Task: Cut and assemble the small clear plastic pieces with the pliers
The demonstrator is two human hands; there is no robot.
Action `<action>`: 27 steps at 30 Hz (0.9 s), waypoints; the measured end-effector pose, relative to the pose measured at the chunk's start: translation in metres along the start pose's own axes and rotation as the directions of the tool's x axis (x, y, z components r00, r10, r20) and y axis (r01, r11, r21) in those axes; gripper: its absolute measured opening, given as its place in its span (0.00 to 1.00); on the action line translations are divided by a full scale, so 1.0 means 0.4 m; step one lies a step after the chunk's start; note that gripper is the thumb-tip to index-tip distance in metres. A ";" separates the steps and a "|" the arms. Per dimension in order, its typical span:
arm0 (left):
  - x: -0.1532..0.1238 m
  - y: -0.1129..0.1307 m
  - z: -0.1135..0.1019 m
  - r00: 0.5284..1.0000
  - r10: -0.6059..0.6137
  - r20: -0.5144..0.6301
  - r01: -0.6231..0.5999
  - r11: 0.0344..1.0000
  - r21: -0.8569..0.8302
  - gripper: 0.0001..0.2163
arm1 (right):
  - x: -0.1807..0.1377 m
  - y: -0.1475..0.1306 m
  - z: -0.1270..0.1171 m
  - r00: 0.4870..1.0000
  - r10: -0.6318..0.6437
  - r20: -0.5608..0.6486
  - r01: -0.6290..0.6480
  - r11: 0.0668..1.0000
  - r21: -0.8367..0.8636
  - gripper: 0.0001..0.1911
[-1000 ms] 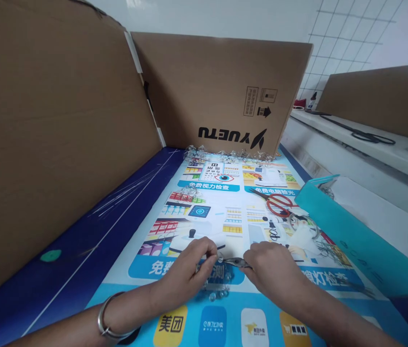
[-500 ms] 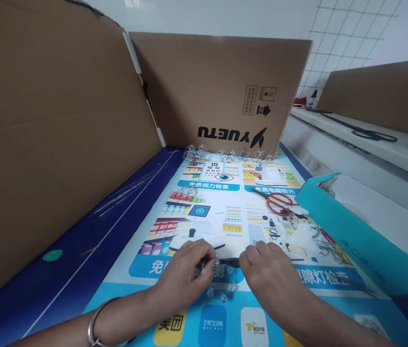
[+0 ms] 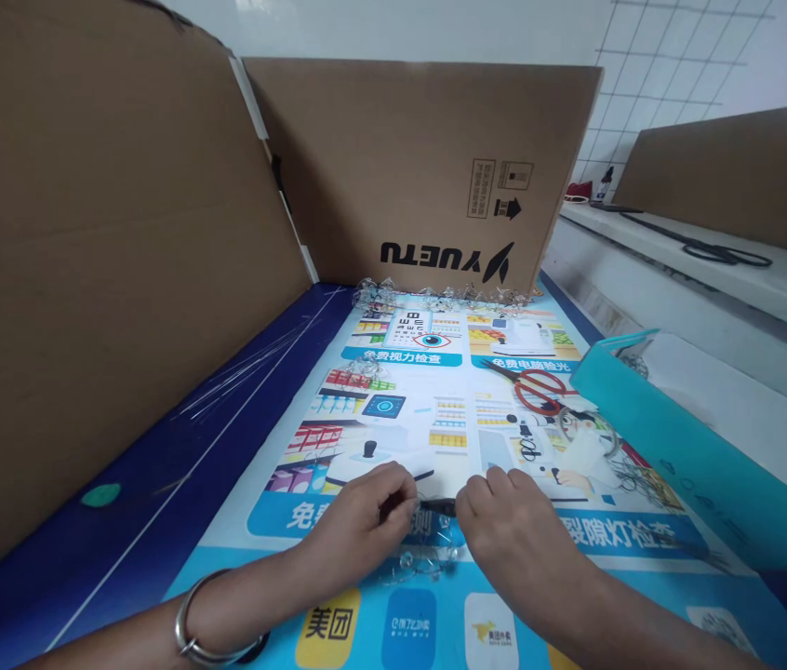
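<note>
My right hand [image 3: 523,526] is closed around a dark pointed tool [image 3: 439,507] that looks like a pair of pliers; its handles are hidden in the palm. The tool's tip points left, close to the fingers of my left hand [image 3: 372,521]. Those fingers are pinched on a wire strand with clear beads [image 3: 428,563], which hangs in a loop between and below the hands. Red-handled scissors [image 3: 543,391] lie beyond my right hand. On my left wrist is a metal bangle [image 3: 188,628].
Cardboard panels [image 3: 421,167] stand at the back and left. A teal box [image 3: 686,456] lies on the right, with loose wires [image 3: 645,479] beside it. Beaded wire pieces [image 3: 449,300] line the back edge. A green disc [image 3: 100,495] sits at left. Black scissors [image 3: 721,251] rest on a ledge.
My right hand and the tool have moved slightly left, toward my left hand. The beaded loop has shifted and hangs in a different shape. My left hand is nearly still.
</note>
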State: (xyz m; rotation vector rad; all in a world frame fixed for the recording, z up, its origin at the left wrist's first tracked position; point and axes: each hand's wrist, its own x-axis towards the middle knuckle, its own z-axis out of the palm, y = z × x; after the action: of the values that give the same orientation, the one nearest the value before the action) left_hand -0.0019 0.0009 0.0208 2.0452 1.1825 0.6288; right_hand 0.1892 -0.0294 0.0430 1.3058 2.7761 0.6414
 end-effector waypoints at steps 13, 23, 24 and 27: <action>0.002 -0.009 0.005 0.993 -0.116 -0.004 0.113 0.975 -0.191 0.05 | -0.001 0.001 0.014 1.000 -0.014 -0.013 0.014 1.000 0.006 0.08; 0.012 -0.017 0.013 0.992 -0.126 0.003 0.126 0.992 -0.012 0.03 | 0.004 -0.010 0.015 0.999 -0.027 -0.047 0.028 1.000 0.007 0.07; 0.013 -0.018 0.012 0.992 -0.127 0.023 0.127 0.992 0.008 0.04 | 0.003 -0.010 0.017 0.998 -0.027 -0.049 0.028 1.000 0.007 0.07; 0.015 -0.017 0.007 0.991 -0.115 0.065 0.110 0.991 0.073 0.04 | 0.001 -0.011 0.022 0.998 -0.026 -0.052 0.027 0.999 0.017 0.07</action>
State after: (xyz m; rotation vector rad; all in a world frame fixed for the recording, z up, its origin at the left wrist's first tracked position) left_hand -0.0009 0.0075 0.0143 2.0247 1.2851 0.4655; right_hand 0.1872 -0.0285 0.0333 1.2717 2.8416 0.6605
